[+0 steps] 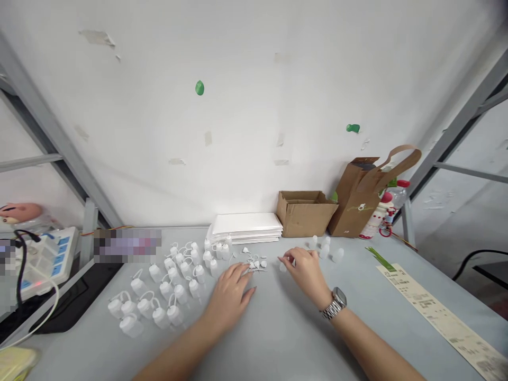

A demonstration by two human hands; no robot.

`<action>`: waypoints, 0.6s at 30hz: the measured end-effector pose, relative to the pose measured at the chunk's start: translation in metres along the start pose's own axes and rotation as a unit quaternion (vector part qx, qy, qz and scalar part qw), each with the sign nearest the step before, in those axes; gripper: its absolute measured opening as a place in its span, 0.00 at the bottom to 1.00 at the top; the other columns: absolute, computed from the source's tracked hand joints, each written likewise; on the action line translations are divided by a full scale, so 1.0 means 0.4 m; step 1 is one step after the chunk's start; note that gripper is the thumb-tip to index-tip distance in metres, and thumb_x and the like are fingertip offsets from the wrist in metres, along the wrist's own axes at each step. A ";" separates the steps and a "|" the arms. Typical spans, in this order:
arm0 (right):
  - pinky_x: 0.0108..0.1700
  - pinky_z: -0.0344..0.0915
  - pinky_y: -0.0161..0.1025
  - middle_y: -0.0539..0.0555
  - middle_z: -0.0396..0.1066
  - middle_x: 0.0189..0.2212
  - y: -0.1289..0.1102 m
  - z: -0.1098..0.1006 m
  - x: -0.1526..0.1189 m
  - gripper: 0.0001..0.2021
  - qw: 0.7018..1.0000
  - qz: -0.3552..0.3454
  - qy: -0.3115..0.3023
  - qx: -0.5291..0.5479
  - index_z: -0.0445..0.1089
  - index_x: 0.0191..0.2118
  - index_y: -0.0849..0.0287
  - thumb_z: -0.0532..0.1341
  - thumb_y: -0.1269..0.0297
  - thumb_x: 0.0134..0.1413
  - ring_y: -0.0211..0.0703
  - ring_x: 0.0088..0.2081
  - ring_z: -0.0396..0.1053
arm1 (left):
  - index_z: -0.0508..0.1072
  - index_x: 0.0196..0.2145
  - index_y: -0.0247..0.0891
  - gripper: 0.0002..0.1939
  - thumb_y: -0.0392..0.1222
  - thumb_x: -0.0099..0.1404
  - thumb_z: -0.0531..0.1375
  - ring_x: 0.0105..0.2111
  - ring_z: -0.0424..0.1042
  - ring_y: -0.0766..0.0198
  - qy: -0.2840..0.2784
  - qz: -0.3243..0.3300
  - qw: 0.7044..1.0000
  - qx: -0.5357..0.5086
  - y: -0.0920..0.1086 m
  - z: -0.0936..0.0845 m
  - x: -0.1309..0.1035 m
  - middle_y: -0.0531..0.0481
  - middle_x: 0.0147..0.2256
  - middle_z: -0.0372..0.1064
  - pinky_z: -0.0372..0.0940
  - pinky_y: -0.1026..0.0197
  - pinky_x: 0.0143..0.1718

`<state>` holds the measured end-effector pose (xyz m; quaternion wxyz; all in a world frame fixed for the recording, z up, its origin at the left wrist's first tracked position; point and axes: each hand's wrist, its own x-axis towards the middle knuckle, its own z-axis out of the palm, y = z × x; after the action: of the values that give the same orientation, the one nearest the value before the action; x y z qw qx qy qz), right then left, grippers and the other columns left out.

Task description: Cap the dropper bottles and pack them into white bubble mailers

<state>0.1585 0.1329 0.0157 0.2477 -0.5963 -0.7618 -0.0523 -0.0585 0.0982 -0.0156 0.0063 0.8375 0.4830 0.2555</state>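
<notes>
My left hand [234,291] lies low over the grey table [262,328], fingers apart, its fingertips at a small pile of white caps with loops [256,263]. To its left stand several small translucent bottles [181,293] with white looped caps. My right hand [304,270], with a metal watch at the wrist, has its fingers curled beside a small translucent piece [283,265]; whether it grips the piece is unclear. Several capless translucent bottles [337,255] stand just beyond and right of that hand.
A white stack of flat sheets or envelopes [246,227] lies by the wall. Right of it are an open cardboard box [307,218] and a brown paper bag [353,203]. A long printed strip [440,317] lies at the right; a black tablet-like object [79,296] is at the left.
</notes>
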 end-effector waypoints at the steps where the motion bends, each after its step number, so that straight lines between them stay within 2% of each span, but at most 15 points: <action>1: 0.37 0.49 0.40 0.50 0.72 0.26 -0.008 0.002 -0.003 0.11 1.000 0.002 -0.007 0.024 0.69 0.28 0.58 0.55 0.62 0.59 0.40 0.30 0.67 | 0.69 0.46 0.40 0.14 0.38 0.62 0.56 0.51 0.62 0.51 -0.006 0.006 1.000 0.000 0.000 0.002 -0.001 0.45 0.50 0.67 0.63 0.47 0.48; 4: 0.37 0.50 0.39 0.51 0.71 0.26 -0.013 0.006 -0.006 0.11 0.996 0.024 -0.052 0.071 0.68 0.27 0.58 0.55 0.62 0.58 0.42 0.31 0.66 | 0.69 0.46 0.39 0.13 0.38 0.62 0.55 0.51 0.64 0.53 -0.008 0.006 1.000 -0.015 0.001 0.006 -0.003 0.45 0.48 0.69 0.63 0.48 0.48; 8: 0.36 0.51 0.38 0.51 0.70 0.26 -0.014 0.015 -0.010 0.10 0.991 0.035 -0.097 0.087 0.66 0.24 0.58 0.57 0.64 0.55 0.41 0.29 0.66 | 0.70 0.44 0.40 0.12 0.38 0.62 0.55 0.46 0.68 0.55 0.016 -0.007 0.999 -0.045 0.000 0.006 -0.003 0.46 0.43 0.72 0.65 0.49 0.46; 12: 0.37 0.53 0.37 0.49 0.70 0.25 -0.035 0.013 -0.024 0.10 0.989 0.031 -0.105 0.102 0.66 0.24 0.58 0.57 0.65 0.54 0.39 0.28 0.65 | 0.72 0.41 0.39 0.11 0.36 0.61 0.55 0.42 0.69 0.56 0.032 -0.011 0.997 -0.065 0.000 0.004 0.000 0.46 0.40 0.72 0.67 0.50 0.44; 18: 0.36 0.57 0.37 0.49 0.66 0.24 -0.080 -0.015 -0.046 0.13 0.977 0.060 -0.086 0.185 0.63 0.24 0.57 0.56 0.57 0.56 0.40 0.27 0.63 | 0.72 0.38 0.40 0.10 0.33 0.61 0.53 0.39 0.70 0.58 0.063 -0.047 0.991 -0.110 -0.001 -0.008 0.005 0.48 0.37 0.72 0.67 0.52 0.42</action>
<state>0.1335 0.1053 0.0198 0.2897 -0.5867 -0.7399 0.1558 -0.0594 0.0991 -0.0121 0.0804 0.7902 0.4903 0.3587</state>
